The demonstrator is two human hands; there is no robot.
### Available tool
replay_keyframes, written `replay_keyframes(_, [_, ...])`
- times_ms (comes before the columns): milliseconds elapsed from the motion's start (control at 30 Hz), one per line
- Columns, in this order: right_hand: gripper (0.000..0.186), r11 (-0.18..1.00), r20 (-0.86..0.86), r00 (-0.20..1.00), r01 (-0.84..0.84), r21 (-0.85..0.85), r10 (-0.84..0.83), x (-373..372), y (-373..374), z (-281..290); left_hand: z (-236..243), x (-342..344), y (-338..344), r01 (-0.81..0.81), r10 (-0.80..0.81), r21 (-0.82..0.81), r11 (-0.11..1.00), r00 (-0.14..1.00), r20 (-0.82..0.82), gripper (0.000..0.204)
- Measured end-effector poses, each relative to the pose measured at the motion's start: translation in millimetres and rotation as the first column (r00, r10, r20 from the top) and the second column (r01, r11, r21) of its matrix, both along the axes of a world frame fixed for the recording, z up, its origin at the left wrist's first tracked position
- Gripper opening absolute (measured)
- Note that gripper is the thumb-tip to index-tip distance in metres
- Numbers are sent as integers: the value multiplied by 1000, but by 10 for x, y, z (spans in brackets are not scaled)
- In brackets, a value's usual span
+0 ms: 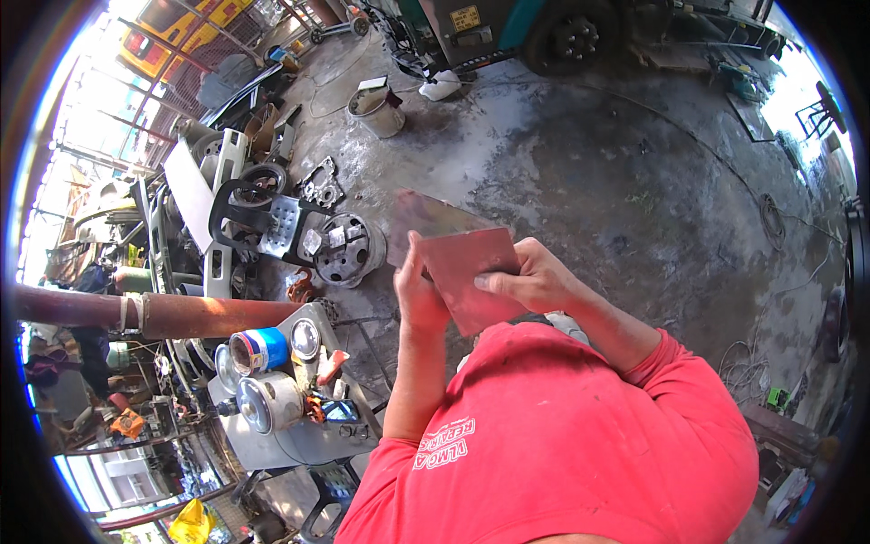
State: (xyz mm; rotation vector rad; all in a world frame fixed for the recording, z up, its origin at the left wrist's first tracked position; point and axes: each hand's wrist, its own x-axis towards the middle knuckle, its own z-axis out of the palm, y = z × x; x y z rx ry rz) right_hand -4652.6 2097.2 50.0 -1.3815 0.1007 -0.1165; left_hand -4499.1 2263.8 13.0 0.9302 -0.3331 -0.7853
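In front of my red shirt I hold a reddish-brown sheet of sandpaper [469, 264] with both hands. A second, duller flap [430, 216] shows behind its far edge; I cannot tell whether it is a fold of the same sheet or another one. My right hand [536, 281] pinches the right edge, its thumb lying flat on the front face. Along the left edge, my left hand [422, 292] grips with the thumb pointing up; its other fingers are mostly hidden behind the sheet.
At left, a grey table [317, 435] carries a blue-and-red can [259, 351] and a lidded pot [269, 403]. A rusty pipe [208, 315] crosses there. Beyond lie a wheel rim [350, 249] and scrap parts. A bucket [377, 111] and a vehicle's wheel [569, 38] stand farther off.
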Motion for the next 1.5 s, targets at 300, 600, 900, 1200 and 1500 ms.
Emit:
replay_keyframes(300, [18, 688, -49, 816, 517, 509, -577, 130, 203, -159, 116, -241, -239, -267, 319, -181, 947, 853, 414, 71])
replay_keyframes(600, [22, 867, 43, 866, 498, 31, -499, -13, -72, 121, 191, -153, -32, -196, -7, 127, 972, 518, 855, 61])
replay_keyframes(900, [25, 982, -8, 998, 61, -181, -64, -64, -176, 181, 365, -82, 158, 495, -611, 406, 769, 755, 237, 58])
replay_keyframes(1200, [28, 845, -273, 904, 411, 343, -329, 242, -310, -230, -242, -276, 168, 374, -376, -61, 925, 883, -281, 59])
replay_keyframes(1500, [21, 971, -321, 918, -205, 124, 235, -12, -639, -488, -308, -1, 451, -621, -408, 336, 709, 28, 913, 30])
